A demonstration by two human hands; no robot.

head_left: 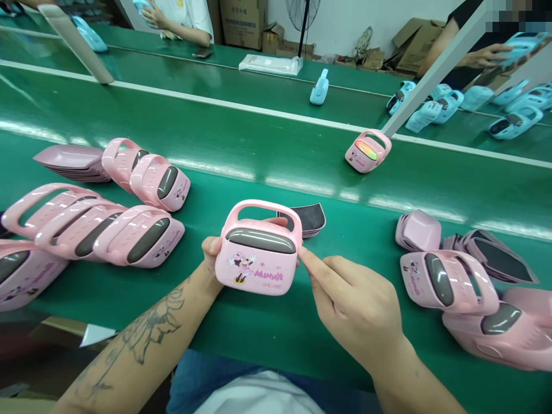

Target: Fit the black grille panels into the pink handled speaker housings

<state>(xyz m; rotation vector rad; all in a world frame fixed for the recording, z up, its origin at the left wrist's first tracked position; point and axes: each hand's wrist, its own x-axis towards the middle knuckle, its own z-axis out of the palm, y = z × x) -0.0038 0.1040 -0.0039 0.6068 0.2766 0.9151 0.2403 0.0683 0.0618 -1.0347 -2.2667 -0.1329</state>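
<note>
A pink handled device (255, 270) with a dark glossy window and a printed cartoon mouse faces me, tilted slightly, above the green work surface. My left hand (212, 250) grips it from the left side and behind; its thumb shows at the edge and part of a finger through the handle opening. The index fingertip of my right hand (357, 299) touches the device's right edge, while the other fingers are curled in. Behind the device lies a small stack of dark curved panels (313, 218), partly hidden by it.
Several pink devices (140, 236) and stacked pale panels (75, 161) lie left. Right are more pink devices (448, 282) and panels (504, 259). One lit pink device (366, 152) sits by a slanted post (435, 75). Co-workers' hands (156, 14) hold blue devices across the bench.
</note>
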